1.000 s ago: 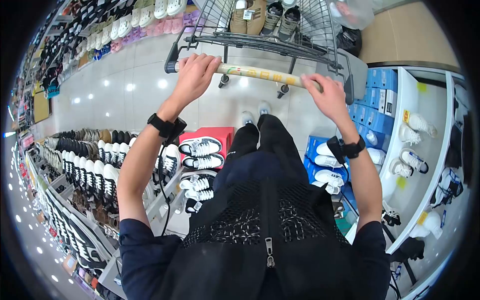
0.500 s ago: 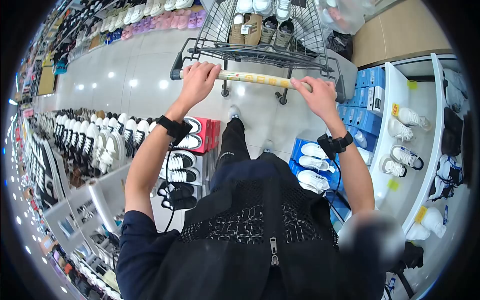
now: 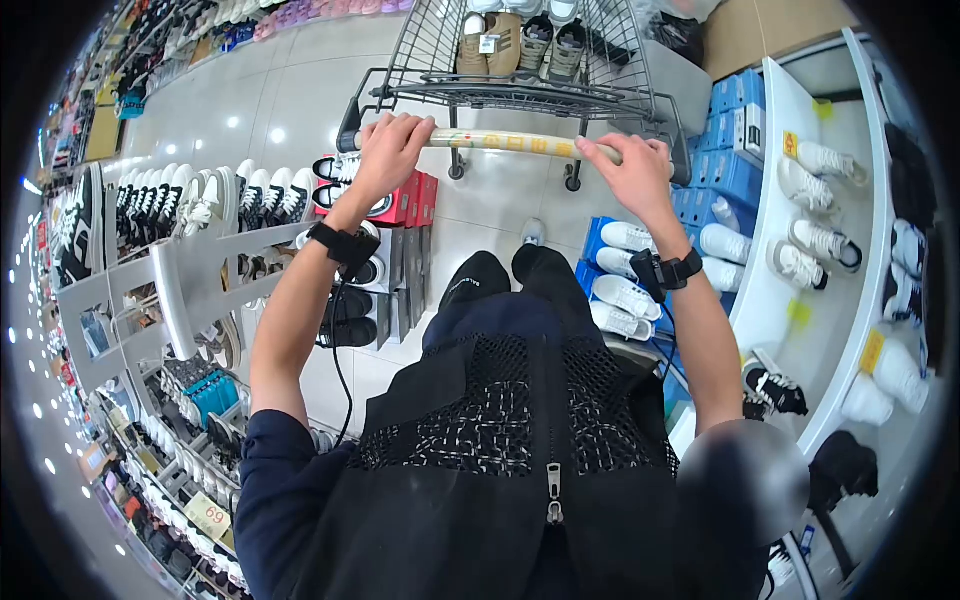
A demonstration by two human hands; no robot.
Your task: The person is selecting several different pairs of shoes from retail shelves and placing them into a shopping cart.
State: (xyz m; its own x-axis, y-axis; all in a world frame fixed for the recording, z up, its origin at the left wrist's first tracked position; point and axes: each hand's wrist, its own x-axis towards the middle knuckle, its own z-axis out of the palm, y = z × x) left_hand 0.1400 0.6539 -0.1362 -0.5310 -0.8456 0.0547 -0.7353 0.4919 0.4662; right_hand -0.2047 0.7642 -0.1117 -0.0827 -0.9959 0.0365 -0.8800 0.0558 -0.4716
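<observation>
Both hands are on the pale handle bar (image 3: 500,142) of a wire shopping cart (image 3: 520,95). My left hand (image 3: 395,155) wraps round its left end, fingers closed over the bar. Near the right end, my right hand (image 3: 635,170) grips it with the thumb along the top. Brown shoes (image 3: 488,45) with a white tag and a pair of dark grey-green shoes (image 3: 552,50) lie in the cart basket, with lighter shoes partly seen beyond them. Each wrist wears a black strapped device with a cable.
White shelves (image 3: 800,230) with white shoes stand on the right, beside stacked blue boxes (image 3: 722,150). Shoes on red boxes (image 3: 415,200) are at the left, near rows of black-and-white shoes (image 3: 165,200) and a metal rack (image 3: 180,290). Tiled floor (image 3: 490,200) lies under the cart.
The surroundings have shifted in view as I and the cart moved along the aisle. More of the left metal rack shows. Both hands keep hold of the bar, and my feet have changed position.
</observation>
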